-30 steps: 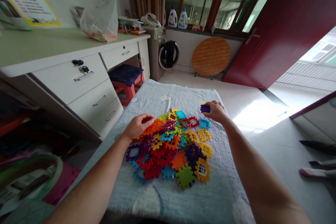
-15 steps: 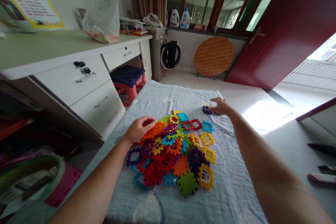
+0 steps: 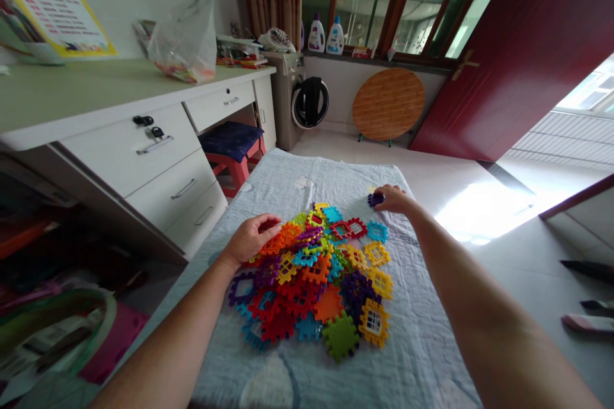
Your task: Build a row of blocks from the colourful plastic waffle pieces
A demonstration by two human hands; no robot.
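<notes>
A heap of colourful interlocking plastic building tiles (image 3: pixel 300 291), some solid and some with window grids, lies on the cloth-covered table (image 3: pixel 330 172). My left hand (image 3: pixel 252 239) rests at the heap's upper left edge. Its fingers curve loosely with a gap to the thumb, close against an orange tile (image 3: pixel 278 239); whether it touches the tile I cannot tell. Beyond the heap, near the table's far right edge, my right hand (image 3: pixel 393 199) has its thumb and fingers closed on a purple tile (image 3: pixel 375 200). A yellow bit shows just behind that tile.
To the left stands a white desk (image 3: pixel 158 169) with drawers, a plastic bag (image 3: pixel 185 45) on top and a red stool (image 3: pixel 235 169) partly under it. A washing machine (image 3: pixel 288 105), a round wooden tabletop (image 3: pixel 388 103) and a red door (image 3: pixel 499 57) are farther back.
My right hand has closed its fingers, which were spread beside the purple tile, around it. My left hand stays at the heap's edge. The view has shifted slightly.
</notes>
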